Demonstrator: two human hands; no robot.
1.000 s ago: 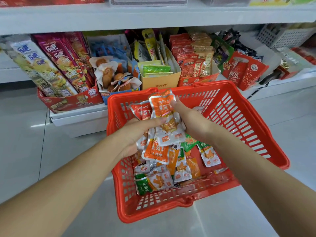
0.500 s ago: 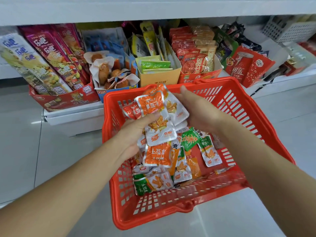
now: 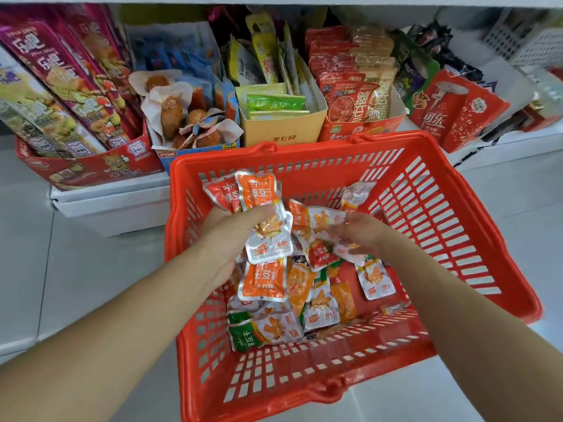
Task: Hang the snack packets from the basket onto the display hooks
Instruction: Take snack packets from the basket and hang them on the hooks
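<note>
Left hand (image 3: 231, 239) grips packet bunch (image 3: 259, 202), centre. Right hand (image 3: 362, 236) has dropped off it into basket (image 3: 457, 184) pile; grip blurred, cannot tell. Still gathering.

The left hand (image 3: 231, 239) and the right hand (image 3: 359, 233) are bare from the fingertips back over the knuckles to the wrists. Behind each wrist runs a bare forearm, the left forearm (image 3: 106, 330) and the right forearm (image 3: 472, 330). Both are smooth, slim just behind the fingers and broader the farther they lie from them, toward the lower corners of the view. The left thumb (image 3: 259, 212) shows a rounded, clean outline. The right hand's fingers (image 3: 335, 231) are blurred — their nails cannot be made out.
</note>
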